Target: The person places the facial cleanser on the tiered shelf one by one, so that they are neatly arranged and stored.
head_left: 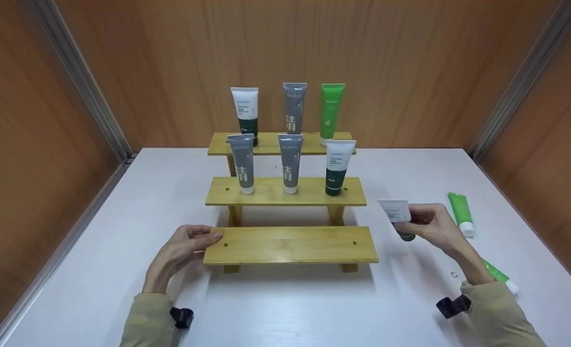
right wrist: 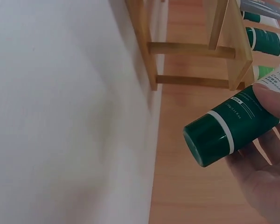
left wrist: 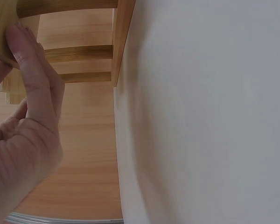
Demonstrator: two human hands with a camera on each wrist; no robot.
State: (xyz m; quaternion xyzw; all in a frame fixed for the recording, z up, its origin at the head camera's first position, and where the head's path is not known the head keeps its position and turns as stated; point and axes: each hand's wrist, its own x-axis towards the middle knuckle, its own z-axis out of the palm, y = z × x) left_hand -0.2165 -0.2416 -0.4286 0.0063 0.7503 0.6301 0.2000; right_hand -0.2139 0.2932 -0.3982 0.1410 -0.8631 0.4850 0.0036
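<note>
In the head view my right hand (head_left: 434,226) holds a white and dark green squeeze tube (head_left: 397,212) to the right of a three-step wooden stand (head_left: 290,246). The right wrist view shows that tube's green cap (right wrist: 207,140) pointing away from the fingers. At the stand's lowest step, my left hand (head_left: 184,246) grips the left end, its thumb lying on top of the board. Close up in the left wrist view, the fingers (left wrist: 35,84) press against the wooden board. Part of the left hand is cut off there.
The middle step bears two grey tubes (head_left: 290,164) and a white-green tube (head_left: 338,166). On the top step stand a white-green tube (head_left: 246,111), a grey tube (head_left: 294,106) and a green tube (head_left: 332,113). Two green tubes (head_left: 461,212) lie at right, one partly behind the right forearm. Wooden walls surround the table.
</note>
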